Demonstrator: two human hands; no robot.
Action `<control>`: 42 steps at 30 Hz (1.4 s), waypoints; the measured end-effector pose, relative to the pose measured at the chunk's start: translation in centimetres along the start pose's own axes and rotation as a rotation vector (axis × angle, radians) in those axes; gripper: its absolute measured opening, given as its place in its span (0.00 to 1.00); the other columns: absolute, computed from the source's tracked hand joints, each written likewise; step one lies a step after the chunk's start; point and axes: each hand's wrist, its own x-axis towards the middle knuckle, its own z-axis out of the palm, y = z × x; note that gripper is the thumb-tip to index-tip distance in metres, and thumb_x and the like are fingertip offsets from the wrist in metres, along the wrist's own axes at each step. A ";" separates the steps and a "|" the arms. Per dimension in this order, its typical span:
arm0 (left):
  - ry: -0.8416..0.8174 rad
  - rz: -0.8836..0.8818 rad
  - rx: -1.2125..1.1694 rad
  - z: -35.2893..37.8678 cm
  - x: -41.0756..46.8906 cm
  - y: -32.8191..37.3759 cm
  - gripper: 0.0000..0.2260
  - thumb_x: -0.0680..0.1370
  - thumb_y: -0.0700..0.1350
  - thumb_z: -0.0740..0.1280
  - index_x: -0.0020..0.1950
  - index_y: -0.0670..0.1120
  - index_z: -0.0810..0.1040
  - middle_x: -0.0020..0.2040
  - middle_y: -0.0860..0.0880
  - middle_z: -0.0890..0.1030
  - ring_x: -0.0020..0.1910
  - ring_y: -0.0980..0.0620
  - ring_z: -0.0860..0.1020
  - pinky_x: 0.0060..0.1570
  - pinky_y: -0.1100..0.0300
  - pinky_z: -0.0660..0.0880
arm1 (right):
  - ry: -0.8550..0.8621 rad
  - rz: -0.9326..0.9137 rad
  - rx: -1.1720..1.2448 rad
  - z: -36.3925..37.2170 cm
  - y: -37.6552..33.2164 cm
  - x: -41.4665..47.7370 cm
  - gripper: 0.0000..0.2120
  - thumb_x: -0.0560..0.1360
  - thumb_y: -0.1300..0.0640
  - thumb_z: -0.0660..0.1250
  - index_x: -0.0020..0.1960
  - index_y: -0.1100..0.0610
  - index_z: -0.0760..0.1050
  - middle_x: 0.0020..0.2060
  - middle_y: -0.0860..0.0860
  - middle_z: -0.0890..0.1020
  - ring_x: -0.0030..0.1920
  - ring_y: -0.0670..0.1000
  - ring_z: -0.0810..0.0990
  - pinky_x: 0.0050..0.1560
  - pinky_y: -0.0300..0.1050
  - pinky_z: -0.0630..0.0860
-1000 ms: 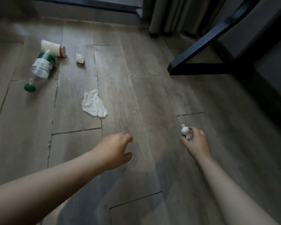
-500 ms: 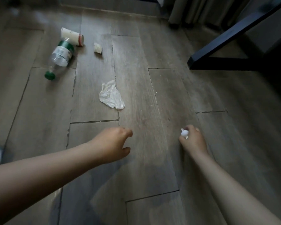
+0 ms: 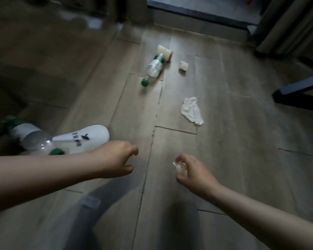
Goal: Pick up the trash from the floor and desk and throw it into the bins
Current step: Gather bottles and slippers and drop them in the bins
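My right hand grips a small white crumpled scrap above the wooden floor. My left hand hovers beside it with fingers loosely curled and nothing in it. Ahead on the floor lie a crumpled white tissue, a clear plastic bottle with a green cap, a white paper cup on its side and a small paper ball. At the left, close to my left forearm, lie a second clear bottle with a green cap and a white slipper.
A dark furniture leg juts in at the right. Grey curtains hang at the back right beside a dark door sill. The far left is dark and blurred.
The view has swung left, bringing the second bottle and slipper into sight. The floor litter now sits further right. Both hands keep their poses, the right still holding the scrap.
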 end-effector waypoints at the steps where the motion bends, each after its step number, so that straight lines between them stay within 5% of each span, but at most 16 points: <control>1: -0.007 -0.031 -0.001 0.2 -1.4 -1.2 0.18 0.75 0.53 0.65 0.64 0.50 0.72 0.61 0.50 0.77 0.59 0.49 0.76 0.56 0.56 0.73 | -0.046 -0.042 -0.027 0.5 -1.5 0.1 0.13 0.72 0.52 0.66 0.57 0.49 0.72 0.53 0.48 0.77 0.54 0.51 0.77 0.53 0.44 0.73; 6: 0.017 -0.199 -0.055 1.4 -7.9 -6.6 0.17 0.74 0.54 0.66 0.61 0.51 0.75 0.58 0.52 0.79 0.56 0.51 0.77 0.52 0.58 0.73 | -0.273 -0.213 -0.160 3.9 -9.4 1.4 0.21 0.73 0.53 0.66 0.65 0.50 0.68 0.61 0.50 0.75 0.59 0.53 0.75 0.57 0.44 0.73; 14: 0.012 -0.411 -0.157 4.4 -14.3 -12.1 0.17 0.75 0.54 0.66 0.62 0.52 0.74 0.58 0.53 0.78 0.56 0.55 0.76 0.51 0.62 0.73 | -0.323 -0.382 -0.119 11.3 -17.7 2.2 0.23 0.75 0.55 0.65 0.68 0.52 0.66 0.63 0.51 0.73 0.60 0.54 0.75 0.58 0.46 0.72; 19: 0.008 -0.473 -0.213 5.2 -15.5 -13.6 0.16 0.74 0.52 0.67 0.60 0.50 0.76 0.56 0.52 0.80 0.55 0.53 0.77 0.52 0.58 0.75 | -0.294 -0.432 -0.120 14.8 -18.8 1.5 0.18 0.76 0.59 0.62 0.65 0.54 0.68 0.57 0.52 0.73 0.57 0.54 0.73 0.54 0.43 0.70; 25: 0.015 -0.518 -0.229 5.6 -16.0 -15.1 0.15 0.74 0.52 0.67 0.59 0.50 0.76 0.55 0.52 0.79 0.54 0.53 0.77 0.53 0.57 0.75 | -0.319 -0.373 -0.307 15.9 -19.6 1.5 0.32 0.71 0.68 0.61 0.72 0.55 0.57 0.58 0.58 0.71 0.55 0.60 0.72 0.54 0.51 0.72; 33: 0.042 -0.557 -0.261 5.6 -16.2 -15.9 0.14 0.73 0.53 0.68 0.58 0.50 0.76 0.55 0.52 0.80 0.54 0.51 0.78 0.52 0.57 0.75 | -0.345 -0.331 -0.193 15.2 -19.2 2.4 0.23 0.74 0.68 0.59 0.66 0.53 0.61 0.53 0.56 0.77 0.52 0.58 0.77 0.50 0.51 0.76; 38: 0.120 -0.571 -0.302 4.6 -16.1 -16.7 0.17 0.74 0.50 0.68 0.61 0.49 0.75 0.56 0.52 0.79 0.54 0.52 0.78 0.52 0.57 0.75 | -0.197 -0.321 -0.047 12.8 -20.7 5.8 0.20 0.75 0.60 0.64 0.65 0.55 0.65 0.50 0.54 0.78 0.50 0.56 0.78 0.43 0.43 0.69; 42: 0.207 -0.547 -0.303 3.9 -15.7 -17.5 0.16 0.73 0.49 0.69 0.60 0.49 0.75 0.55 0.52 0.78 0.51 0.52 0.77 0.49 0.59 0.74 | -0.083 -0.360 -0.016 10.0 -22.9 9.3 0.25 0.70 0.65 0.65 0.66 0.54 0.65 0.50 0.51 0.76 0.47 0.51 0.73 0.42 0.40 0.65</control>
